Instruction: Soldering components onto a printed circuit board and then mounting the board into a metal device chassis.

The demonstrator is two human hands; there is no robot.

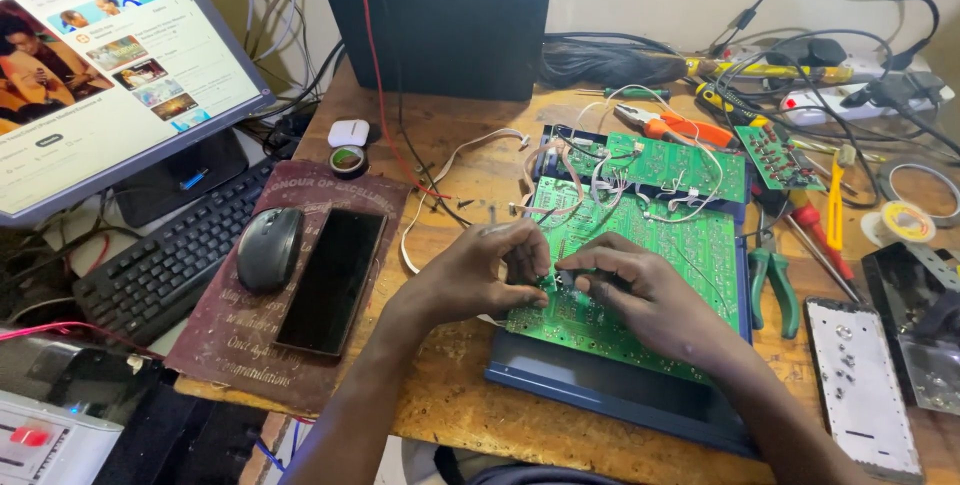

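On wooden desk [470, 385], circuit board [650, 275] lies diagonally, apparently.

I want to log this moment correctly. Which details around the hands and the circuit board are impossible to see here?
- Head view: the small part between the fingertips of the left hand and right hand is covered by them.
- The components on the green circuit board are too small to identify.
- The blue chassis is mostly hidden beneath the board.
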